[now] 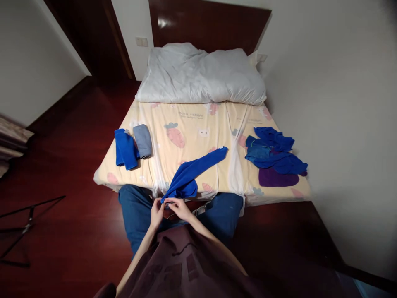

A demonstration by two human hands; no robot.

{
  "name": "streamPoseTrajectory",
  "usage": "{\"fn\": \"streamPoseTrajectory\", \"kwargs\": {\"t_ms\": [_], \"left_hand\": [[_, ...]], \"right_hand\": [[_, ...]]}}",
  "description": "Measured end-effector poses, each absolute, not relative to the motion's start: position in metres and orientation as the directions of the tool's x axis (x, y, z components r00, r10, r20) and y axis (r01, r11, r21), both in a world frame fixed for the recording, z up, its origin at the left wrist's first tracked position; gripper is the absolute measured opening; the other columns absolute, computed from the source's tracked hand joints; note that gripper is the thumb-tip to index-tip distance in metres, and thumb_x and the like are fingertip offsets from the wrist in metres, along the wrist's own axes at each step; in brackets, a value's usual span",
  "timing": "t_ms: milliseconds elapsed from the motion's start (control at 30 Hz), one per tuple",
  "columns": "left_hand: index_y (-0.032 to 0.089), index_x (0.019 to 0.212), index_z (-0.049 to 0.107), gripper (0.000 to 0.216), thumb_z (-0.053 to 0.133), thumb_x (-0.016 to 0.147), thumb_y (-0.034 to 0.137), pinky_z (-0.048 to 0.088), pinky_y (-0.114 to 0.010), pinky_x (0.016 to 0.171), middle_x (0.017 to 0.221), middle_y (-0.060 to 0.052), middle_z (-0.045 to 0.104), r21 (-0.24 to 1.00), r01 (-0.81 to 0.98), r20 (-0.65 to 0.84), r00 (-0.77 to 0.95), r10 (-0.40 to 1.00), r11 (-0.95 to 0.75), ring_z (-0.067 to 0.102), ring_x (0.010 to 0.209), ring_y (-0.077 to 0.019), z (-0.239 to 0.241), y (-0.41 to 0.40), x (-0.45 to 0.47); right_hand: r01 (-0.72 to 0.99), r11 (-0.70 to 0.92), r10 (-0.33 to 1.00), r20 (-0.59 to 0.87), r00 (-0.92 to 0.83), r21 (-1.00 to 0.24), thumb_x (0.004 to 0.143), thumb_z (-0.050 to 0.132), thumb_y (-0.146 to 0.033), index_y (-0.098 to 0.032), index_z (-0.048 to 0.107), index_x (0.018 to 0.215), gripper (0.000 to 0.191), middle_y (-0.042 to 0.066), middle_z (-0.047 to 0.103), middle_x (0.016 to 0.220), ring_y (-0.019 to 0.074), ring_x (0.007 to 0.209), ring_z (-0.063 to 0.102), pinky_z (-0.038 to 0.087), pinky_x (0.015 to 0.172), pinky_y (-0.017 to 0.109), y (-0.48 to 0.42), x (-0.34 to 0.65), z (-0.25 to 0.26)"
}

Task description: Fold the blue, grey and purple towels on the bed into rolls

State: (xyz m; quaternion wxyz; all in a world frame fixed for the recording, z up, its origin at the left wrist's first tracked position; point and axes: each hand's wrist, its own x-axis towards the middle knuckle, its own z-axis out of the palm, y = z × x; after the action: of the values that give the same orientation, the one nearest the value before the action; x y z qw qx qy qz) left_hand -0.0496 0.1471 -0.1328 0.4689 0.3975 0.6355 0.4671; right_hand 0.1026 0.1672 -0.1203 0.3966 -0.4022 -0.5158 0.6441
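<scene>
A blue towel (189, 171) lies slantwise over the front edge of the bed, its far end pointing up and to the right. Close together at its near corner, my left hand (157, 213) and my right hand (180, 208) pinch the cloth between their fingertips. The near part of the towel is bunched, and my fingers hide some of the corner. Left of it on the bed are a folded blue towel (125, 150) and a rolled grey towel (143, 141), side by side. To the right lies a loose heap of blue cloths (273, 151) with a purple cloth (278, 178) under its near side.
The bed (192, 128) has a yellow sheet with carrot and rabbit prints. A white quilt (201, 76) lies folded against the dark headboard (207, 25). A black metal stand (29, 223) is on the floor at the left. A wall (341, 124) borders the right side.
</scene>
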Motion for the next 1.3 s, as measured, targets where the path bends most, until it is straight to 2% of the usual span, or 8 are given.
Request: {"fn": "streamPoseTrajectory", "kwargs": {"t_ms": [200,300,467,633,733,833,1133,1300], "left_hand": [[0.019,0.104,0.065,0.046,0.070,0.079,0.058,0.054,-0.037,0.087,0.101,-0.010,0.072,0.976,-0.063,-0.216,-0.285,0.934,0.207,0.068,0.094,-0.0240,-0.124,0.158,-0.050],[0.018,0.104,0.069,0.046,0.067,0.080,0.057,0.054,-0.035,0.083,0.097,-0.009,0.072,0.972,-0.045,-0.235,-0.218,0.947,0.230,0.067,0.092,-0.0240,-0.121,0.160,-0.049],[0.017,0.093,0.067,0.042,0.067,0.078,0.057,0.052,-0.029,0.069,0.077,-0.002,0.066,0.944,-0.118,-0.324,-0.136,0.936,0.309,0.062,0.073,-0.0184,-0.116,0.157,-0.045],[0.017,0.096,0.067,0.048,0.064,0.080,0.062,0.055,-0.033,0.079,0.093,-0.007,0.071,0.915,-0.246,-0.350,-0.080,0.933,0.321,0.067,0.087,-0.0222,-0.104,0.156,-0.049],[0.016,0.112,0.068,0.061,0.058,0.085,0.070,0.056,-0.038,0.088,0.111,-0.013,0.072,0.946,-0.160,-0.293,-0.054,0.955,0.281,0.068,0.104,-0.0278,-0.092,0.156,-0.053],[0.018,0.117,0.064,0.057,0.072,0.081,0.061,0.053,-0.039,0.098,0.116,-0.013,0.070,0.985,-0.007,-0.174,-0.111,0.978,0.175,0.067,0.112,-0.0282,-0.080,0.158,-0.053],[0.018,0.117,0.063,0.029,0.052,0.094,0.030,0.050,-0.042,0.100,0.113,-0.013,0.070,0.909,0.414,0.056,0.004,0.998,-0.053,0.066,0.106,-0.0269,-0.058,0.169,-0.057],[0.018,0.113,0.065,0.027,0.048,0.094,0.028,0.053,-0.034,0.080,0.094,-0.009,0.072,0.878,0.475,0.003,0.119,0.993,-0.059,0.069,0.080,-0.0242,-0.048,0.163,-0.060]], "right_hand": [[-0.084,-0.295,0.955,-0.294,-0.025,-0.952,0.080,0.074,-0.048,-0.019,0.069,0.117,0.047,0.012,0.078,0.106,0.0236,0.089,0.074,0.060,0.080,0.039,0.167,0.157,-0.143],[0.108,-0.219,0.969,-0.203,0.138,-0.970,0.071,0.080,-0.039,-0.021,0.067,0.123,0.057,0.012,0.073,0.118,0.0248,0.096,0.071,0.059,0.082,0.039,0.164,0.168,-0.145],[0.281,-0.004,0.999,-0.015,-0.039,-0.960,0.076,0.073,-0.026,-0.023,0.074,0.110,0.034,0.009,0.072,0.115,0.0258,0.105,0.068,0.056,0.093,0.042,0.165,0.149,-0.129],[0.196,0.065,0.987,0.033,-0.160,-0.978,0.085,0.066,-0.024,-0.023,0.073,0.118,0.034,0.007,0.074,0.106,0.0226,0.090,0.071,0.059,0.084,0.037,0.168,0.113,-0.112],[0.285,0.177,0.971,0.120,-0.208,-0.942,0.087,0.062,-0.018,-0.027,0.069,0.128,0.043,0.007,0.071,0.115,0.0244,0.108,0.068,0.056,0.099,0.039,0.171,0.099,-0.103],[0.404,0.240,0.953,0.135,-0.271,-0.883,0.089,0.057,-0.012,-0.028,0.070,0.125,0.042,0.009,0.068,0.119,0.0265,0.115,0.065,0.054,0.104,0.042,0.172,0.091,-0.097],[0.419,0.261,0.965,0.232,-0.120,-0.870,0.101,0.051,-0.026,-0.029,0.060,0.142,0.042,0.010,0.060,0.138,0.0264,0.131,0.056,0.045,0.117,0.046,0.170,0.100,-0.094],[0.469,0.265,0.957,0.290,-0.020,-0.843,0.095,0.055,-0.019,-0.029,0.064,0.135,0.042,0.008,0.061,0.139,0.0257,0.134,0.053,0.043,0.118,0.047,0.187,0.112,-0.087]]}}
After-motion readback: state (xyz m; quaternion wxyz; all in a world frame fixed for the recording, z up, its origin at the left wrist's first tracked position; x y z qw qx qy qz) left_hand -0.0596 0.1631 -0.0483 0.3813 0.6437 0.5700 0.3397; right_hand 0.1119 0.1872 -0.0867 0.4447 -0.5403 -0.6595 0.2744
